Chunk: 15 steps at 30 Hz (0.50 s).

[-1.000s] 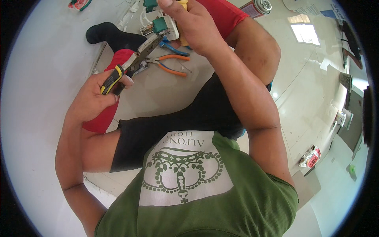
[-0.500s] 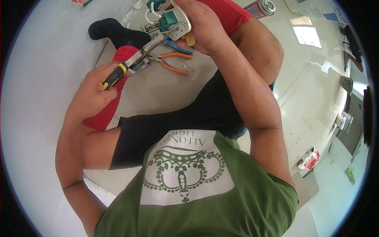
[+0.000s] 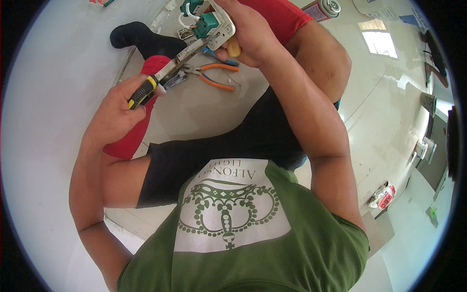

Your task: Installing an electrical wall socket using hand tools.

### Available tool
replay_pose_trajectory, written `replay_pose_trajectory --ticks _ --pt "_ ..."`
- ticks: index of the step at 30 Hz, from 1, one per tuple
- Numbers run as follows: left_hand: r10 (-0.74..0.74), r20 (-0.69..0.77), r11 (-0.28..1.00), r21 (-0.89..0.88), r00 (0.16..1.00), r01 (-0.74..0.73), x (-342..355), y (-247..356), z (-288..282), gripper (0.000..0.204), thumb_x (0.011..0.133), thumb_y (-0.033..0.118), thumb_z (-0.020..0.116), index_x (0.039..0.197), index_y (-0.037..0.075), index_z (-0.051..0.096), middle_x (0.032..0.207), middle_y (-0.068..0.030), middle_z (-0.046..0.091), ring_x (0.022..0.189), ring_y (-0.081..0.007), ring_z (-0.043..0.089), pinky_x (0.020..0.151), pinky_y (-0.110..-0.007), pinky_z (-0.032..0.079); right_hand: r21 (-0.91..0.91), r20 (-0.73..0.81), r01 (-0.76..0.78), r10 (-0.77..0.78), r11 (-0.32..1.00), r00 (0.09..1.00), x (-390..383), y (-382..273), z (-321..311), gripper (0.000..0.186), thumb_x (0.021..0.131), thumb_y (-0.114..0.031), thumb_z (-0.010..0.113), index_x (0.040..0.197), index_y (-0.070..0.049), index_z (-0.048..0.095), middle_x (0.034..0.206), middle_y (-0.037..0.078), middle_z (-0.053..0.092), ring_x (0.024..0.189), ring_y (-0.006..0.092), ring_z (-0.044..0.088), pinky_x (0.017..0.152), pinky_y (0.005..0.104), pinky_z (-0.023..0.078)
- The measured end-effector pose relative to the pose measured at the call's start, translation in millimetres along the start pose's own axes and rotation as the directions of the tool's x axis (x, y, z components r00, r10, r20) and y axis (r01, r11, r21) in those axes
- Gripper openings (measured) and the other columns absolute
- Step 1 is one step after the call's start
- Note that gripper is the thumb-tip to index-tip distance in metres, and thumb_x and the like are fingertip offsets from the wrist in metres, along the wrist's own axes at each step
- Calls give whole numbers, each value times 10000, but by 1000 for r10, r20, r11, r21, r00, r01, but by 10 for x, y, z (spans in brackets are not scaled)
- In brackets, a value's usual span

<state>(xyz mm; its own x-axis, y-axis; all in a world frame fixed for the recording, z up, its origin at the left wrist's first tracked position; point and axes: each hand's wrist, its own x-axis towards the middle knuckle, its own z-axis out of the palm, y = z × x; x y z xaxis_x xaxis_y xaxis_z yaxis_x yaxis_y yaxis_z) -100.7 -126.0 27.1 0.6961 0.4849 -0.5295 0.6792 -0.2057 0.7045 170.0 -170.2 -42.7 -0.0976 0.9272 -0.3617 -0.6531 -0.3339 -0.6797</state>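
Observation:
My left hand (image 3: 112,114) is closed round the yellow-and-black grip of a long, worn metal tool that looks like a utility knife (image 3: 172,67). Its far end reaches the underside of an electrical outlet plate (image 3: 224,33) with green modules (image 3: 207,24) and white wire loops. My right hand (image 3: 250,36) grips that plate at the top of the view, partly cut off by the edge. A yellow handle-like piece (image 3: 234,47) shows under the right fingers; the rest of it is hidden. Just below lie orange-handled pliers (image 3: 218,68) on the floor.
A blue-handled tool (image 3: 219,57) lies beside the pliers. Past the right knee stands a metal can (image 3: 323,9). My sock-covered foot (image 3: 146,41) is at the left, near a white raised surface (image 3: 44,136). A crumpled packet (image 3: 382,195) lies on the tiles at the right.
Hardly anything differs. The whole view has shifted slightly, and both hands keep their hold on the tool and the plate.

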Motion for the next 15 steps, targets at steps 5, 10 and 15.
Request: replay_pose_trajectory --ticks 5,10,15 --pt "58 10 996 -66 998 -58 16 -58 -3 326 720 -103 510 1009 10 609 955 -92 599 930 -218 591 918 -315 449 -37 106 -4 8 999 994 54 34 -147 545 1057 -521 441 1349 -64 480 922 82 667 621 140 668 430 268 550" --pt "36 47 992 -120 998 -30 29 -104 -4 270 738 -106 512 973 11 575 923 -73 582 920 -188 584 910 -319 455 -92 86 98 -90 991 992 126 50 -106 560 1062 -527 435 1317 -35 513 906 86 654 662 144 665 509 272 539" --pt "-70 98 949 -301 993 96 -6 -301 -13 277 770 -72 515 1018 39 572 983 -54 632 915 -131 571 864 -288 467 -674 -169 -129 19 727 985 -233 -471 202 580 1050 -473 499 1323 37 547 1126 168 657 1004 204 656 853 330 520"
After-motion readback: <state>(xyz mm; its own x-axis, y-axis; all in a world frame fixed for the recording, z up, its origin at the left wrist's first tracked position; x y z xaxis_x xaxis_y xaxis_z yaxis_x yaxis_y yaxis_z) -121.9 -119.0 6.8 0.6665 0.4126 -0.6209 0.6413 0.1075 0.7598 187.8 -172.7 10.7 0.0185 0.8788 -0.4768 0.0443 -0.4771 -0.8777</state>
